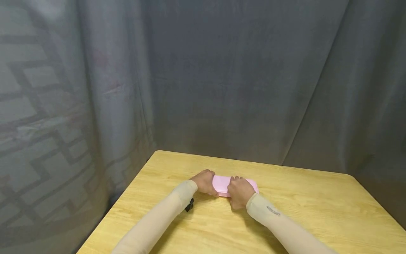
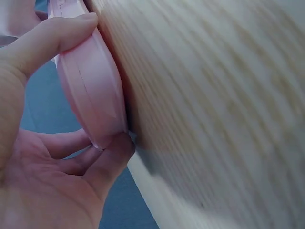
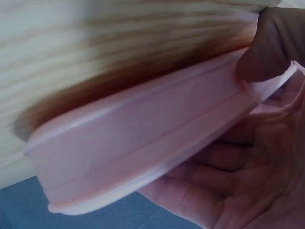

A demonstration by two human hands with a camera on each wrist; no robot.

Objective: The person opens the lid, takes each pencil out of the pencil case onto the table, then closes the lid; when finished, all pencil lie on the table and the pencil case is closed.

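Smooth, matt pink plastic case (image 1: 222,184) on pale wood-grain tabletop (image 1: 317,208); grey cloth curtain (image 1: 238,77) behind.

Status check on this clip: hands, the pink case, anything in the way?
Left hand and right hand both grip the pink case, one at each end. Case lies flat on the wooden table. Nothing in the way.

Only one bit of print is showing: a small dark marking on the right sleeve (image 1: 273,211) near the wrist, seen from the head camera. It's sitting upside down to the viewer and is too small and blurred to read. Nothing legible is showing on the pink case (image 1: 222,184), the wooden table (image 1: 317,208) or the grey curtain (image 1: 222,77). Both wrist views are showing only plain pink plastic, no lettering, logos or numbers.
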